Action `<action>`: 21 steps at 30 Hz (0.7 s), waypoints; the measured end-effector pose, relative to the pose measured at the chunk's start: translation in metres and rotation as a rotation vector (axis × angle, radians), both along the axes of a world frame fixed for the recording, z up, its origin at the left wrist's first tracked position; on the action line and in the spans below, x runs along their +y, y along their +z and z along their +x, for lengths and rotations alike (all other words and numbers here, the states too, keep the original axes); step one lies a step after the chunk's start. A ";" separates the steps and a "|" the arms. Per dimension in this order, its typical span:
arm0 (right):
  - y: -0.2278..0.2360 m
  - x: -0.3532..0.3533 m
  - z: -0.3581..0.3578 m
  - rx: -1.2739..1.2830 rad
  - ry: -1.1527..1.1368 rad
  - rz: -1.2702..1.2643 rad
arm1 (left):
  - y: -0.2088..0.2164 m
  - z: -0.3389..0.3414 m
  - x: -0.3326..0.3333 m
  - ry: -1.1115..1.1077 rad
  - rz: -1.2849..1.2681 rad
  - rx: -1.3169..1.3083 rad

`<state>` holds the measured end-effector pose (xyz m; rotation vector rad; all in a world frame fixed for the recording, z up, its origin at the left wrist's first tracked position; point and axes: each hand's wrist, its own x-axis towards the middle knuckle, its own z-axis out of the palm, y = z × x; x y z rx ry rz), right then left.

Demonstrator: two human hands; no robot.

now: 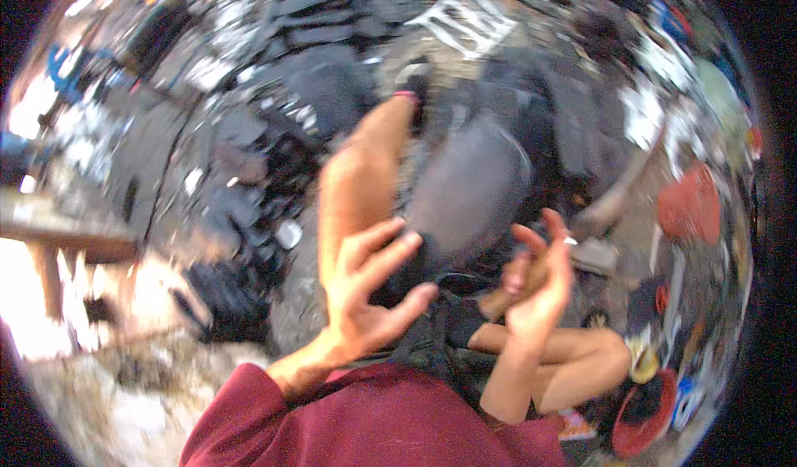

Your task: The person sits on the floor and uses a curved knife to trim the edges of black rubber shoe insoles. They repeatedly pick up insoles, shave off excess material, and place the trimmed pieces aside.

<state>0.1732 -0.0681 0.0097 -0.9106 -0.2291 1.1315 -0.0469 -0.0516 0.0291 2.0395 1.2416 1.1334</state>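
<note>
My left hand (369, 288) is open, its fingers spread in front of the near end of a large dark grey, curved, rubbery-looking piece (469, 189). Whether it touches that piece, I cannot tell. My right hand (540, 280) is raised to the right of the piece, its fingers curled. A tan, elongated thing (496, 303) runs into its grip; blur hides what it is. My left leg (357, 189) stretches forward beside the dark piece, and my right leg (585, 363) is bent to the right.
Dark scraps (311, 85) lie heaped ahead and to the left. A white slatted frame (466, 20) is at the far side. A wooden bench (70, 233) stands left. A red basin (621, 435) with dark contents sits at lower right, and a reddish piece (691, 205) lies above it.
</note>
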 end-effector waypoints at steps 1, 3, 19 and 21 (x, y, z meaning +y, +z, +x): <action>-0.008 -0.004 0.008 -0.030 -0.026 -0.021 | 0.004 -0.025 0.009 0.099 0.072 0.049; -0.030 -0.011 0.029 -0.101 -0.109 -0.114 | -0.020 -0.089 0.021 0.490 -0.034 -0.013; -0.076 0.017 0.065 -0.290 -0.217 -0.341 | -0.182 -0.415 -0.079 1.622 -0.595 0.936; -0.108 0.050 0.076 -0.403 -0.228 -0.370 | -0.172 -0.458 -0.103 1.603 -0.720 1.051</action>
